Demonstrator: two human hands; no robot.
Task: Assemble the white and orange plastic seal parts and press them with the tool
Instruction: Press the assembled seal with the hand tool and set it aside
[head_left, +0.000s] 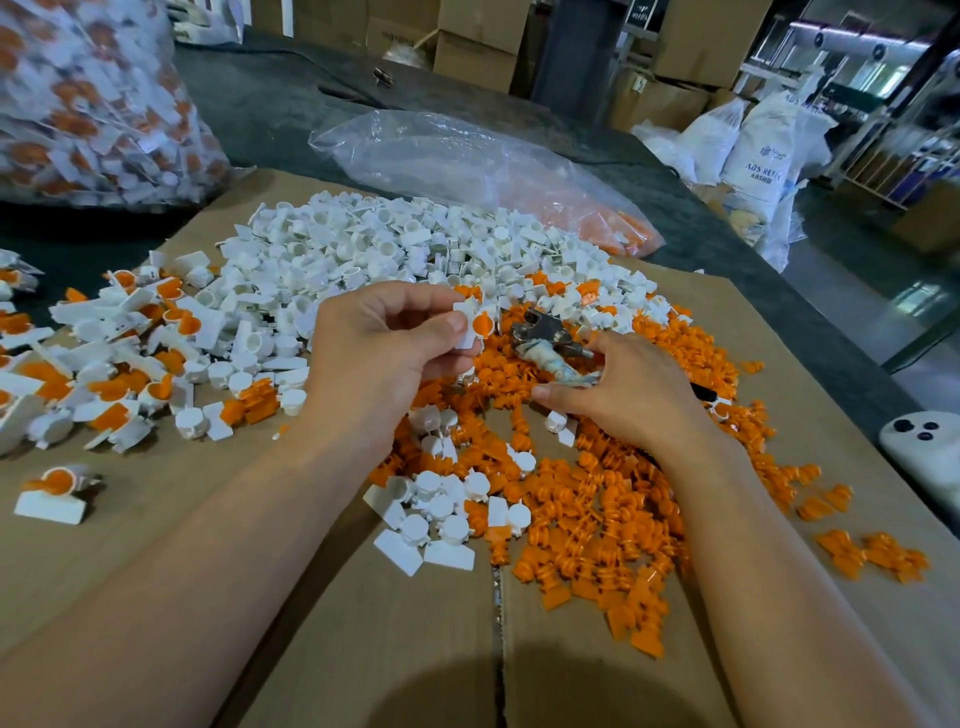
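Behind table, white sack (763, 156) reads "ABS RESIN", last letter unclear.

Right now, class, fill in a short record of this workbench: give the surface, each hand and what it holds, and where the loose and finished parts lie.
Surface: flattened cardboard
Left hand: pinches one white and orange seal
Right hand: grips a metal pressing tool
White parts pile: far centre
Orange parts pile: under and near the right hand
Assembled seals: spread at left
Clear bag of orange parts: behind the piles
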